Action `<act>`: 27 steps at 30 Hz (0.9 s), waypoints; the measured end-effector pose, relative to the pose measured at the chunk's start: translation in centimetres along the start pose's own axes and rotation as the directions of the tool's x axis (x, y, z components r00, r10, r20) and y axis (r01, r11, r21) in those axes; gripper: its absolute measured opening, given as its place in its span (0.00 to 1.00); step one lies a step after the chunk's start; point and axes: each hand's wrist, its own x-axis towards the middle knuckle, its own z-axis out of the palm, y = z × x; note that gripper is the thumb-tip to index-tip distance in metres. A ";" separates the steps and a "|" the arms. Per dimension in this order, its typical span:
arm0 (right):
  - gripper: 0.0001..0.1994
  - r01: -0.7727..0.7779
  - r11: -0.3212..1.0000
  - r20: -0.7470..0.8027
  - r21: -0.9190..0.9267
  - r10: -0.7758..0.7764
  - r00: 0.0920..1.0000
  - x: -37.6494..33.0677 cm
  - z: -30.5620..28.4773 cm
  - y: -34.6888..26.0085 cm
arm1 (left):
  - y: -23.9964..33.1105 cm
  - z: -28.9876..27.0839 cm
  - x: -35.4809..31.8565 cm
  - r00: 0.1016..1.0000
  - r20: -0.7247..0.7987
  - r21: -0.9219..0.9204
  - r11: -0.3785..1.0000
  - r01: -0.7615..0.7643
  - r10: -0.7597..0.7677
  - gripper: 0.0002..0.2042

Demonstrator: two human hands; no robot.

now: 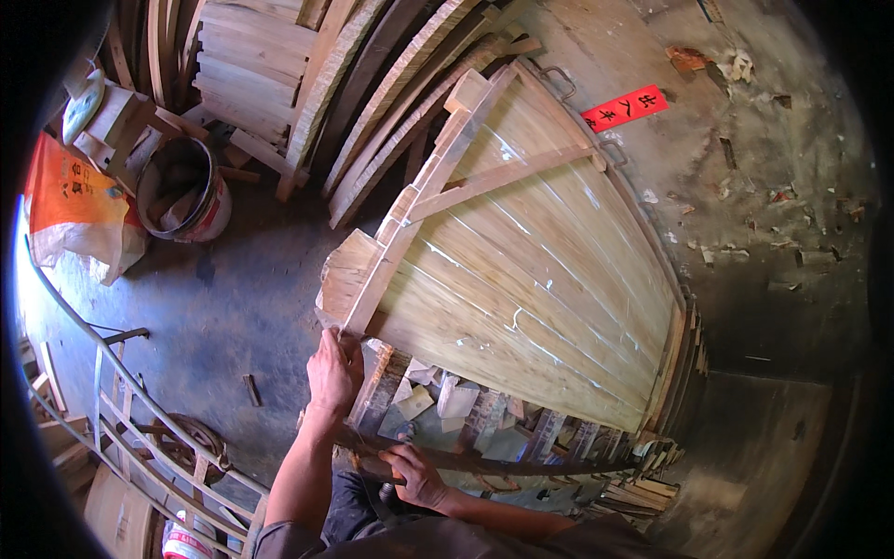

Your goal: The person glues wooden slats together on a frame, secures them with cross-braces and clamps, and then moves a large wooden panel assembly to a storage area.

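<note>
Left hand (pixel 337 373) clamped on wooden panel (pixel 545 265) at its corner, seemingly steadying it; right hand (pixel 416 477) curled bodyward of that grip, by dark rail (pixel 470 463), hold unclear.

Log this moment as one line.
left hand: at near end of wooden batten | right hand: curled by dark rail, grip unclear | plank panel: white-streaked face up
</note>
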 end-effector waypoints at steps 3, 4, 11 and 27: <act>0.29 -0.008 1.000 0.030 0.020 0.008 1.000 0.2 -0.2 -0.1 | 0.2 -0.5 0.1 0.999 -0.030 -0.025 0.999 0.038 -0.038 0.15; 0.28 -0.013 1.000 0.042 0.017 0.013 0.999 0.2 -0.3 0.0 | 0.5 -1.0 0.1 0.999 -0.030 -0.030 0.999 0.044 -0.045 0.15; 0.30 -0.004 1.000 0.051 0.016 0.003 0.999 0.3 -0.4 0.0 | -0.5 -0.8 -0.5 0.999 -0.017 -0.056 0.997 0.047 -0.048 0.14; 0.28 0.072 0.995 0.058 -0.072 -0.068 0.996 0.6 -0.4 0.2 | -0.3 -0.3 0.5 0.999 -0.013 -0.080 0.996 0.037 -0.038 0.12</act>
